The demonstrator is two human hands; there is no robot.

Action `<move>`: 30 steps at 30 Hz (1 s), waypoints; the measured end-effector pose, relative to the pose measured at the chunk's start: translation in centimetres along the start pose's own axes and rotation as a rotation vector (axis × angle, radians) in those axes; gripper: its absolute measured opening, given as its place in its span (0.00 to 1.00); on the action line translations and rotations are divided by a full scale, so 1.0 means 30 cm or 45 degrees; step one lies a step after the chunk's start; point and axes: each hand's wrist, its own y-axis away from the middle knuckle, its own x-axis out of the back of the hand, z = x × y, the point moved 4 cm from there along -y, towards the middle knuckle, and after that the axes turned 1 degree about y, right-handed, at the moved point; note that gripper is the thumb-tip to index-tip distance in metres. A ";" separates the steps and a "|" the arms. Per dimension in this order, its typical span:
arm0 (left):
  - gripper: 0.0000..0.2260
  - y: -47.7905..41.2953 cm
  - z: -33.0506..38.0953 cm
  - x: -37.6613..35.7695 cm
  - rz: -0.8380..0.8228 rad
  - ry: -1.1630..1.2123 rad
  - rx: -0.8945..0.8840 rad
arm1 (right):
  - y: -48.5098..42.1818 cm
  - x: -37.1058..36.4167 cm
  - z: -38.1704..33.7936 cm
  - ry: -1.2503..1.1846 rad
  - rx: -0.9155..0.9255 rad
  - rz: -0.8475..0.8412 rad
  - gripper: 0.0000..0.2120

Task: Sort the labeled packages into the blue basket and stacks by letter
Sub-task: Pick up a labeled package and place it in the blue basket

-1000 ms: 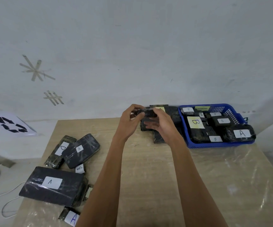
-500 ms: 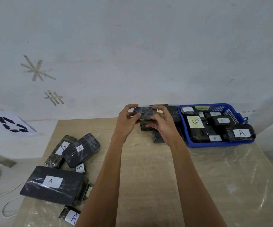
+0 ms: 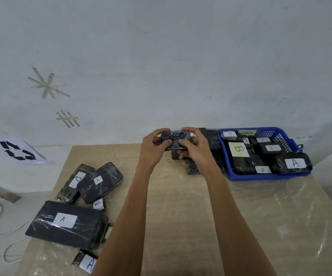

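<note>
Small black wrapped package: held above the far edge of the worktop, just left of the blue basket; label not visible. Left hand and right hand: fingers curled round its ends. Basket contents: packages marked A and B.

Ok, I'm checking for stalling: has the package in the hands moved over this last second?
No: the held package stays just left of the blue basket, only tipping its face toward the camera.
</note>
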 end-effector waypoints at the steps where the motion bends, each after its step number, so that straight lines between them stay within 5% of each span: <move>1: 0.14 0.000 0.002 -0.001 0.005 0.010 0.004 | -0.001 0.000 -0.001 0.000 -0.002 0.005 0.16; 16: 0.15 -0.006 0.023 -0.008 -0.006 -0.005 -0.024 | -0.003 0.009 -0.031 0.053 0.043 0.055 0.13; 23: 0.13 -0.007 0.032 -0.002 0.011 -0.052 -0.116 | 0.005 0.008 -0.027 -0.035 -0.204 -0.107 0.10; 30: 0.11 0.000 0.039 -0.017 0.019 -0.099 -0.199 | -0.005 -0.021 -0.027 -0.137 -0.269 -0.155 0.18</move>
